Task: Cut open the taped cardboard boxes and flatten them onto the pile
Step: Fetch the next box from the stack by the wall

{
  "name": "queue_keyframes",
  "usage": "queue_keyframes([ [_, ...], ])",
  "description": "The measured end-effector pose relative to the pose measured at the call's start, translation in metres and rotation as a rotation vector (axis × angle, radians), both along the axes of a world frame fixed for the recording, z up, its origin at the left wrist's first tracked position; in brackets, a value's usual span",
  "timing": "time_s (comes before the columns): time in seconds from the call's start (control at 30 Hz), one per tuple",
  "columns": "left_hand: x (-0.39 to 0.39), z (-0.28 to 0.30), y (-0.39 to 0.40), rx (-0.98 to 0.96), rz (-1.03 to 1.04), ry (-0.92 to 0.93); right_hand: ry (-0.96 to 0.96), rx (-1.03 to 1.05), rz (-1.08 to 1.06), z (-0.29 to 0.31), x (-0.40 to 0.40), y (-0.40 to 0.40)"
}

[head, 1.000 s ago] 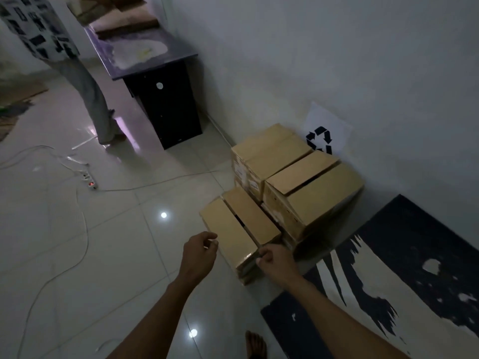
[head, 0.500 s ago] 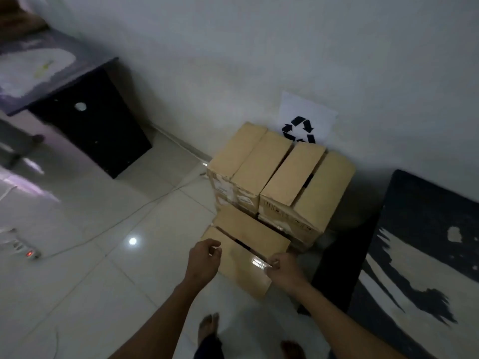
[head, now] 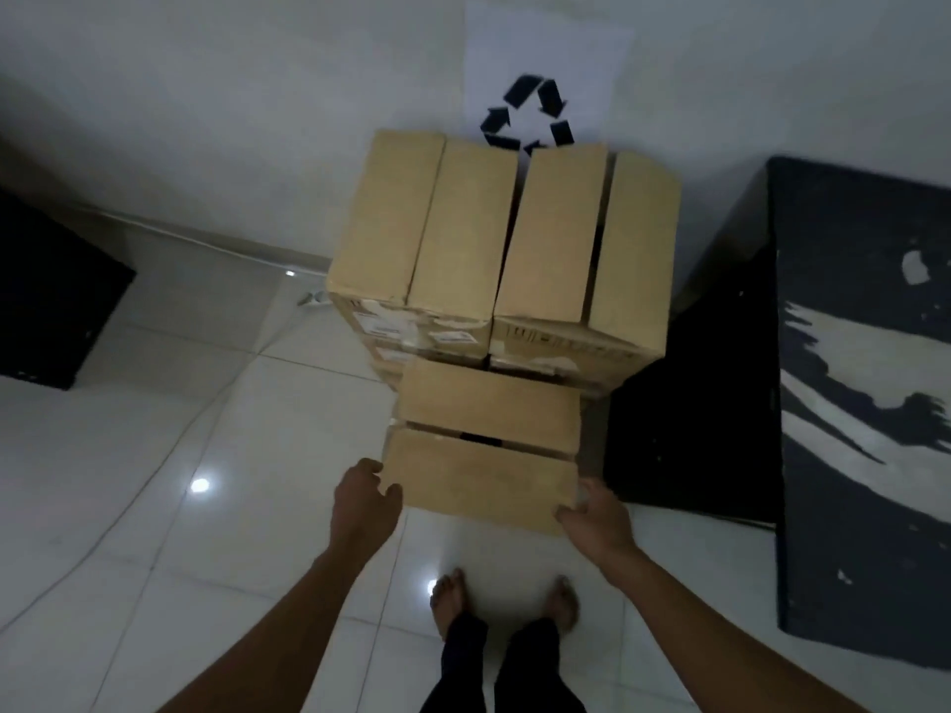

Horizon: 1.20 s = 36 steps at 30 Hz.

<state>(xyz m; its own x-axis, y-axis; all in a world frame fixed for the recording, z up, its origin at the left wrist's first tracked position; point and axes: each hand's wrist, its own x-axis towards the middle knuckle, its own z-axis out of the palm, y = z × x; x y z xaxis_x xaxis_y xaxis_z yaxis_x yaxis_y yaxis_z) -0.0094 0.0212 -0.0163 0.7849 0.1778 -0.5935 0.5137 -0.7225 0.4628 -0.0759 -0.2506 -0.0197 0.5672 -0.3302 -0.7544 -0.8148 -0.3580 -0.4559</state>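
Currently, left hand (head: 363,501) and right hand (head: 597,514) grasp the front cardboard box (head: 483,450) by its sides; fingertips hidden behind its edges.

Your bare hands flank a small tan box of matt, unprinted corrugated cardboard (head: 483,470), its flaps dull and slightly rough. The taller tan cardboard boxes (head: 502,239) behind carry paper labels and glossy tape on their fronts. You stand on glossy white ceramic floor tiles (head: 154,455) mirroring lamp spots; beside them lies a dark, matt mat with worn white patches (head: 864,352).
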Motion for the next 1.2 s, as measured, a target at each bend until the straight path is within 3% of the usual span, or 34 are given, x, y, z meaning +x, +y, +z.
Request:
queue_keyframes([
  [0.13,0.024,-0.063,0.012,0.005,0.068,0.058,0.058,0.04,-0.179,-0.06,0.007,-0.008],
  [0.3,0.044,-0.133,0.017,-0.174,0.106,0.2,0.067,0.236,-0.289,-0.125,0.009,-0.014],
  [0.5,0.032,-0.149,0.018,-0.269,0.174,0.154,0.003,0.309,-0.398,-0.137,-0.001,-0.004],
  [0.73,0.021,-0.072,0.034,-0.349,0.222,0.065,-0.116,0.351,-0.451,-0.06,-0.008,0.002],
  [1.03,0.005,0.107,0.028,-0.44,0.132,-0.148,-0.326,0.367,-0.498,0.114,-0.025,-0.003],
  [1.2,-0.016,0.196,-0.001,-0.618,0.055,-0.295,-0.465,0.316,-0.522,0.189,-0.054,-0.039],
])
